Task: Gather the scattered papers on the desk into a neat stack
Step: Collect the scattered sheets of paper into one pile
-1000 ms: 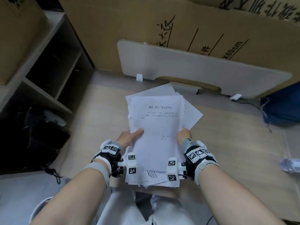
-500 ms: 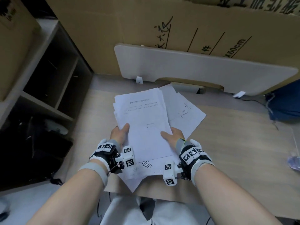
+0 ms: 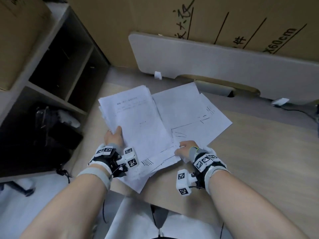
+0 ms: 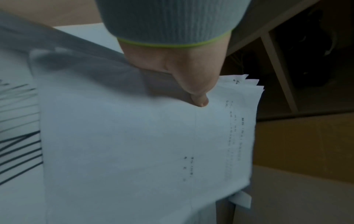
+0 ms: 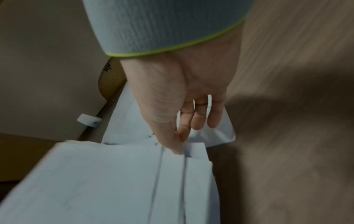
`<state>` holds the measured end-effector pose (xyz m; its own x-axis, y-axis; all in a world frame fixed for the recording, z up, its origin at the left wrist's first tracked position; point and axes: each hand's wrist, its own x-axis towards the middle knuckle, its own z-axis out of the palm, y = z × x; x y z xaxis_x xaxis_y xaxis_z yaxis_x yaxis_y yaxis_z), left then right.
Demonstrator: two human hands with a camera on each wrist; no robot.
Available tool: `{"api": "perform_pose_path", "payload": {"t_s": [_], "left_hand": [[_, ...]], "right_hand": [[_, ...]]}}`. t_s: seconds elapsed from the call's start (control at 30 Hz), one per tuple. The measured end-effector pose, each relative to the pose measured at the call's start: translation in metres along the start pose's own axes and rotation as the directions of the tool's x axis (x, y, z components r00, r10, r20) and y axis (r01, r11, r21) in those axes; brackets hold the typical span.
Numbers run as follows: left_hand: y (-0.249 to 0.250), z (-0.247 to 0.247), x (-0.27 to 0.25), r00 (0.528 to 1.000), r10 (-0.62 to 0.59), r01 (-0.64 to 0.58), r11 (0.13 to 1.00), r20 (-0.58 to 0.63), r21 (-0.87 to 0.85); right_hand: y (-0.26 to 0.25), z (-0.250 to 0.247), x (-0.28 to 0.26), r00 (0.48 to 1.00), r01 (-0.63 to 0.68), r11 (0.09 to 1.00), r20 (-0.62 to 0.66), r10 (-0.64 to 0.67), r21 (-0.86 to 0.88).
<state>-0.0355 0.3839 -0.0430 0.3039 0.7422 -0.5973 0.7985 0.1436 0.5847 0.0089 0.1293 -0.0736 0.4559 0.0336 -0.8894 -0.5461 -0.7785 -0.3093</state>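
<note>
A thick stack of white papers [image 3: 136, 121] with printed text on top lies tilted at the desk's left side. My left hand [image 3: 117, 132] grips its left edge, thumb [image 4: 199, 100] on the top sheet [image 4: 134, 144] and fingers hidden beneath. To the right, a few loose sheets [image 3: 193, 114] with pen lines lie fanned on the desk, partly tucked under the stack. My right hand [image 3: 181, 147] pinches the near edges of these lower sheets [image 5: 114, 181], thumb [image 5: 172, 145] on top, the other fingers [image 5: 199, 119] reaching underneath.
The wooden desk [image 3: 259, 161] stretches right of the papers. A white board [image 3: 224, 62] leans on a big cardboard box [image 3: 172, 23] at the back. A dark shelf unit [image 3: 69, 66] with a black bag [image 3: 51, 131] stands at the left. A cable and white tag [image 3: 279, 101] lie far right.
The stack has swung left and tilted, uncovering the loose sheets on the right. My right hand left the stack's right edge and now pinches the lower sheets.
</note>
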Motion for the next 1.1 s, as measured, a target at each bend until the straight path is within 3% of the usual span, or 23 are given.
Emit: {"api": "perform_pose_path", "payload": {"t_s": [0.3,0.47,0.6,0.7,0.87,1.1], "left_hand": [[0.016,-0.029,0.039,1.0,0.016,-0.016,1.0,-0.018,0.024],[0.008,-0.051,0.074,1.0,0.01,-0.011,0.998,0.016,0.07],[0.002,-0.055,0.093,0.997,0.033,-0.046,0.977,0.064,0.208],[0.008,-0.045,0.094,0.992,0.063,-0.094,0.951,0.112,0.296],[0.028,-0.021,0.085,0.973,0.091,-0.153,0.942,0.211,0.3],[0.03,-0.005,0.087,0.947,-0.03,-0.135,0.866,0.32,0.481]], "right_hand": [[-0.015,0.063,0.019,0.983,-0.169,0.984,-0.061,0.172,0.053],[-0.026,0.078,0.025,0.984,-0.131,0.986,-0.109,0.142,0.103],[-0.029,0.078,0.02,0.961,-0.046,0.977,-0.259,0.1,0.207],[-0.041,0.059,0.002,0.906,-0.011,0.965,-0.407,0.121,0.26],[-0.063,0.011,-0.033,0.746,0.08,0.896,-0.622,0.236,0.436],[-0.074,-0.027,-0.051,0.639,0.273,0.75,-0.696,0.327,0.603]]}}
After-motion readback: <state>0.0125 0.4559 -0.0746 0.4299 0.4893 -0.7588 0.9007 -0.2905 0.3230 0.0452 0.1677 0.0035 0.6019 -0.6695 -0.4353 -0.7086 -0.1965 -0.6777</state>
